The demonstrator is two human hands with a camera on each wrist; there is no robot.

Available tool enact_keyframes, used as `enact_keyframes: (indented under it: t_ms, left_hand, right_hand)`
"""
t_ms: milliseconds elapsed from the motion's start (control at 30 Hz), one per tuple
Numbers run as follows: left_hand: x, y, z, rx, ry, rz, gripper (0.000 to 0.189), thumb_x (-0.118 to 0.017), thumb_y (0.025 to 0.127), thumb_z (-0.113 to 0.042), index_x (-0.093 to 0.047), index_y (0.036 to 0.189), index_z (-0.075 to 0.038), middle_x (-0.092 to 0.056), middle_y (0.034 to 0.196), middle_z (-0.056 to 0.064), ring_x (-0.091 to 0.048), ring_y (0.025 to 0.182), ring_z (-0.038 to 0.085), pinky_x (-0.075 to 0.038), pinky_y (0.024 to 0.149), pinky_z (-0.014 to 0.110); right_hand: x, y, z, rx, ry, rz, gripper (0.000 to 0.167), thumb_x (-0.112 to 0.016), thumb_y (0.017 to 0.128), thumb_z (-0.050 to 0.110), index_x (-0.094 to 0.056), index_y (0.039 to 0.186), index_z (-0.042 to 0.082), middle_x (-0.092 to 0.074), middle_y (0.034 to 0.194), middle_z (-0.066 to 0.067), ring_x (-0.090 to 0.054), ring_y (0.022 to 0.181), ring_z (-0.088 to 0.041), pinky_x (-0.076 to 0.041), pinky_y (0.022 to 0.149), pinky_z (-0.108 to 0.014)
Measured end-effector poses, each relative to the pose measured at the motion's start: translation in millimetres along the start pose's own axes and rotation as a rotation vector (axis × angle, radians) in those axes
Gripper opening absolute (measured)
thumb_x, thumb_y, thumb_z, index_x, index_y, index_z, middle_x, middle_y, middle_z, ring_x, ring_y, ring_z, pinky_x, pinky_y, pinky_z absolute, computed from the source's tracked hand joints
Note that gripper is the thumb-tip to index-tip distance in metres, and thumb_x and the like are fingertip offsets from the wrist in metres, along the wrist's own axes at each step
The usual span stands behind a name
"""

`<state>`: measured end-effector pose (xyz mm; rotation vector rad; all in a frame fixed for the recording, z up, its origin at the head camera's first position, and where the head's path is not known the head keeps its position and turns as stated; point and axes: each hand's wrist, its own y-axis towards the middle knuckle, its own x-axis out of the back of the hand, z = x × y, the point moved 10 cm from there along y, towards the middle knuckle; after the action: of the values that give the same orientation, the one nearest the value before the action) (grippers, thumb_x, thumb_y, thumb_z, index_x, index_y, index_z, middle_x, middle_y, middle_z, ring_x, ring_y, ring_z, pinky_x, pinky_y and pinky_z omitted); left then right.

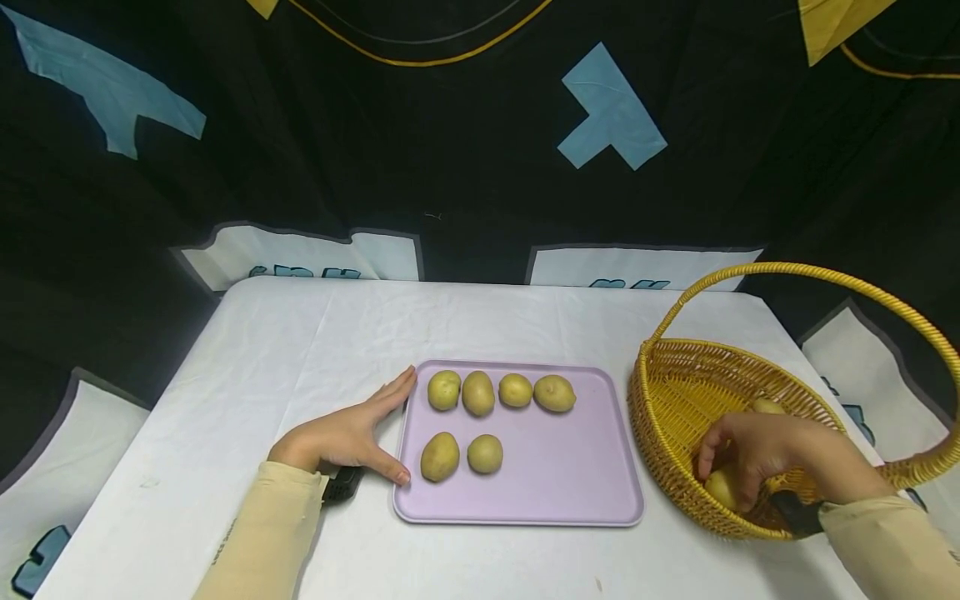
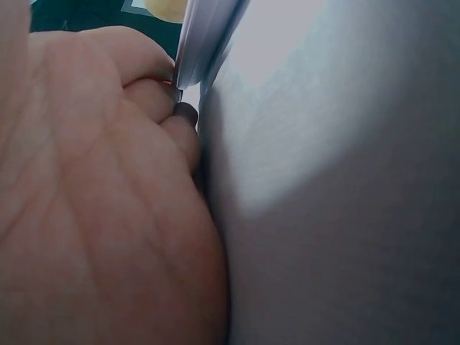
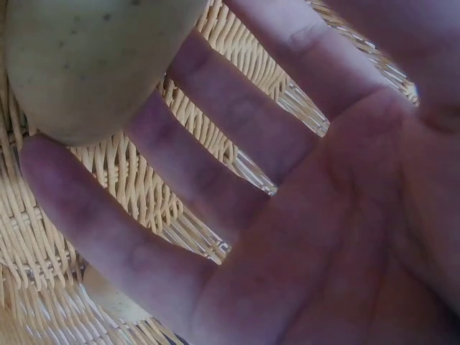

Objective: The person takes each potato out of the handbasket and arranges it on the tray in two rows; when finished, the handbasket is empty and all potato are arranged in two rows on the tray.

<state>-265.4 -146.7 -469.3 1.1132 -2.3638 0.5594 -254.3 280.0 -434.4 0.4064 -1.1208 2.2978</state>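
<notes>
My left hand (image 1: 348, 433) rests at the left edge of a lilac tray (image 1: 555, 467), thumb and fingers spread along the rim. In the left wrist view, its palm fills the left side and its fingertips meet the tray's edge (image 2: 198, 47). Inside a yellow wicker basket (image 1: 675, 392) on the right, my right hand (image 1: 765, 450) holds a potato (image 1: 722, 487) between thumb and fingers. The right wrist view shows this speckled potato (image 3: 93, 65) against the fingertips. Another potato (image 1: 767, 406) lies behind that hand, partly hidden.
Several potatoes stand in a row at the tray's back, including a large one (image 1: 555, 393). Two more, an oval potato (image 1: 439, 457) and a rounder potato (image 1: 485, 454), lie at its front left. The basket's tall handle (image 1: 795, 268) arches over the right arm. White cloth (image 1: 247, 350) covers the table.
</notes>
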Motion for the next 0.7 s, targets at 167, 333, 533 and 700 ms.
enact_keyframes:
  t_ms: [167, 333, 533, 700]
  left_hand:
    - [-0.2, 0.3, 0.3, -0.002, 0.008, 0.0, 0.136, -0.095, 0.066, -0.038, -0.004, 0.162, -0.008, 0.007, 0.169, 0.008, 0.006, 0.152, 0.034, -0.007, 0.118, 0.061]
    - [-0.4, 0.4, 1.1, 0.0, 0.015, 0.002, 0.136, -0.095, 0.065, -0.039, -0.004, 0.162, -0.008, 0.007, 0.169, 0.007, 0.006, 0.152, 0.032, -0.006, 0.118, 0.059]
    - [-0.9, 0.3, 1.7, 0.003, 0.02, 0.002, 0.137, -0.095, 0.065, -0.041, -0.004, 0.162, -0.008, 0.008, 0.169, 0.006, 0.007, 0.152, 0.031, -0.005, 0.119, 0.057]
    - [-0.1, -0.5, 0.4, -0.002, 0.018, -0.003, 0.135, -0.095, 0.066, -0.04, -0.005, 0.162, -0.007, 0.007, 0.169, 0.008, 0.006, 0.152, 0.034, -0.006, 0.118, 0.06]
  right_hand:
    - [0, -0.7, -4, -0.04, -0.007, -0.014, 0.05, -0.08, 0.052, -0.022, -0.07, 0.092, 0.005, -0.067, 0.1, -0.007, -0.055, 0.092, -0.026, -0.056, 0.074, -0.035]
    - [2, -1.6, -6, -0.053, -0.045, -0.037, 0.051, -0.083, 0.052, -0.021, -0.07, 0.092, 0.008, -0.065, 0.099, -0.006, -0.055, 0.091, -0.025, -0.056, 0.074, -0.035]
    - [14, -5.5, 1, 0.034, -0.169, -0.121, 0.048, -0.089, 0.058, -0.006, -0.069, 0.097, 0.015, -0.063, 0.098, -0.001, -0.054, 0.089, -0.023, -0.049, 0.074, -0.035]
    - [23, -7.2, 6, 0.061, -0.207, -0.19, 0.043, -0.088, 0.063, 0.003, -0.069, 0.1, 0.017, -0.062, 0.099, 0.0, -0.054, 0.089, -0.022, -0.048, 0.074, -0.035]
